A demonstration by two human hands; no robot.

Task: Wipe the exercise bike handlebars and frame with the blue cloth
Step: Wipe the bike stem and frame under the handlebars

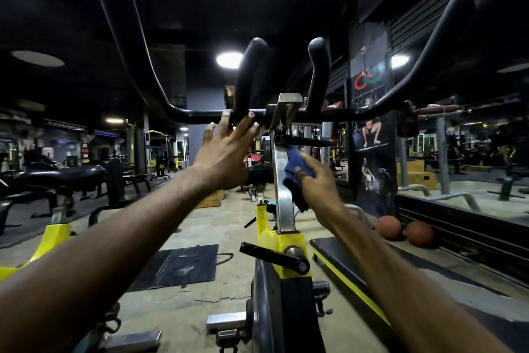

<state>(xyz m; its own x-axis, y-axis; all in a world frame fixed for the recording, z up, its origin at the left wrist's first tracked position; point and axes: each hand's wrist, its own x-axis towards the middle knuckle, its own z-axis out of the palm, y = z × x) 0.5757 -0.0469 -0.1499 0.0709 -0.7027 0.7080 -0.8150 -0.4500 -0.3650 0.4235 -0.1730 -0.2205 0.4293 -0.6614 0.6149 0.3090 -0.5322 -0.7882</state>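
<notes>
The exercise bike's black handlebars (pixel 197 116) spread wide across the upper view, with two short upright grips at the centre. A silver steel post (pixel 282 198) drops from them into the yellow frame (pixel 282 241). My left hand (pixel 224 153) reaches up with fingers spread, fingertips touching the crossbar just left of the centre clamp. My right hand (pixel 317 179) holds the blue cloth (pixel 294 169) bunched against the right side of the silver post, below the clamp.
A black flywheel (pixel 283 309) and crank arm (pixel 272 256) sit below. Another yellow bike (pixel 54 236) stands at left. Two orange balls (pixel 405 231) lie by the mirrored wall at right. A black mat (pixel 183 266) lies on the concrete floor.
</notes>
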